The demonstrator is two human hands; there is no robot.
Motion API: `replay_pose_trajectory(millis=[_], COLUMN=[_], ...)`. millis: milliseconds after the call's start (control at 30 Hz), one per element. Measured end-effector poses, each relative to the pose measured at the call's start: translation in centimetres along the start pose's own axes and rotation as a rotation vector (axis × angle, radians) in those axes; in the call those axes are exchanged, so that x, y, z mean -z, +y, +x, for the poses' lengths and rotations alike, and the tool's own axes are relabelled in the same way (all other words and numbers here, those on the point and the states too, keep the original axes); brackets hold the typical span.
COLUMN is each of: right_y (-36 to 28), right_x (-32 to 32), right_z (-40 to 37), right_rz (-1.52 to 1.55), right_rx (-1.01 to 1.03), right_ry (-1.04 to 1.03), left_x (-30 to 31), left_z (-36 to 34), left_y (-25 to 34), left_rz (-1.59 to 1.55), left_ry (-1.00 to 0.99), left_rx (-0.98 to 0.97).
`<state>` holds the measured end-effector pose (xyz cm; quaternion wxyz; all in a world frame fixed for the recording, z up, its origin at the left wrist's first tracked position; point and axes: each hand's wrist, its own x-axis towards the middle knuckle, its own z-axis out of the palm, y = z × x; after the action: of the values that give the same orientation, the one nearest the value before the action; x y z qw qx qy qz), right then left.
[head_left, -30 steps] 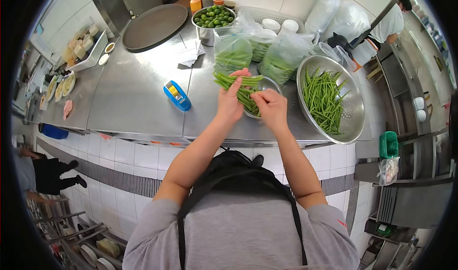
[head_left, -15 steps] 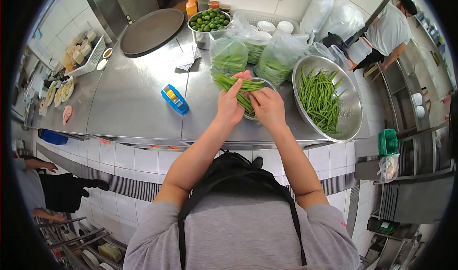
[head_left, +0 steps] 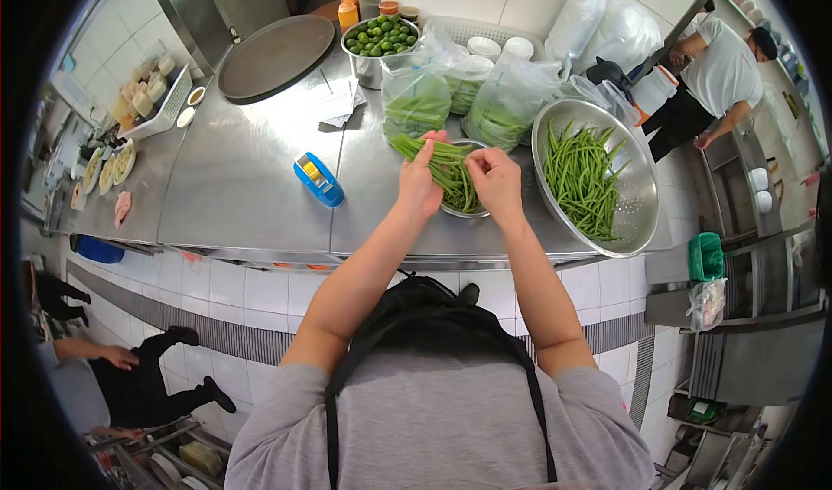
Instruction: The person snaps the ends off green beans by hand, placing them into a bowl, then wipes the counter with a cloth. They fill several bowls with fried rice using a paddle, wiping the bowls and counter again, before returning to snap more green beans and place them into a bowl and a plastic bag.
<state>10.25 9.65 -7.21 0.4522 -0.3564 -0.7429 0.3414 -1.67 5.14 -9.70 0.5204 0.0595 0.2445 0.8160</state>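
My left hand grips a bunch of green beans that lies across a small steel bowl on the steel counter. My right hand pinches at the ends of the same beans, just right of the left hand. More cut beans lie inside the small bowl under both hands. A large steel colander full of green beans stands right beside my right hand.
Plastic bags of beans stand behind the bowl, and a pot of limes behind them. A blue tape dispenser lies left of my hands, a round dark tray farther back. A person stands at the right; another person crouches at the lower left.
The beans and both hands have shifted slightly to the right over the small bowl. The person at the right has stepped closer; the one at the lower left has moved.
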Motion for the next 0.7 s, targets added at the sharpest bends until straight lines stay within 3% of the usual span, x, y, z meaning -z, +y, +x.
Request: replay_pose_trajectory(millis=[67, 100, 167, 300, 367, 400, 467, 500, 667, 700], right_y=[0.6, 0.8, -0.4, -0.9, -0.3, 0.0, -0.3, -0.4, 0.1, 0.0], right_x=[0.2, 0.4, 0.6, 0.6, 0.2, 0.0, -0.5, -0.4, 1.1, 1.0], right_z=[-0.4, -0.7, -1.3, -1.5, -1.1, -0.9, -0.2, 0.1, -0.2, -0.6], right_rz=[-0.455, -0.457, -0.15, -0.42, -0.24, -0.24, 0.489, 0.785, 0.491, 0.32], right_rx=[0.423, 0.427, 0.246, 0.434, 0.349, 0.349, -0.298, -0.393, -0.329, -0.217], right_ry=[0.09, 0.091, -0.143, -0.236, -0.034, -0.035, -0.002, 0.081, -0.159, -0.209], left_x=[0.2, 0.3, -0.1, -0.8, -1.1, -1.2, -1.6, -1.9, -1.3, -1.2], left_z=[0.6, 0.9, 1.0, 0.6, 0.3, -0.1, -0.8, -1.1, -0.4, -0.3], left_y=[0.0, 0.1, 0.4, 0.1, -0.1, -0.4, -0.4, -0.4, 0.4, 0.5], left_rz=[-0.024, -0.031, -0.039, -0.01, -0.015, -0.043, -0.067, -0.065, -0.105, -0.105], left_ry=[0.033, 0.039, 0.047, 0.025, 0.015, 0.006, -0.003, 0.005, -0.011, -0.019], left_rx=[-0.022, -0.036, -0.054, -0.045, -0.044, -0.009, 0.022, 0.025, 0.018, 0.011])
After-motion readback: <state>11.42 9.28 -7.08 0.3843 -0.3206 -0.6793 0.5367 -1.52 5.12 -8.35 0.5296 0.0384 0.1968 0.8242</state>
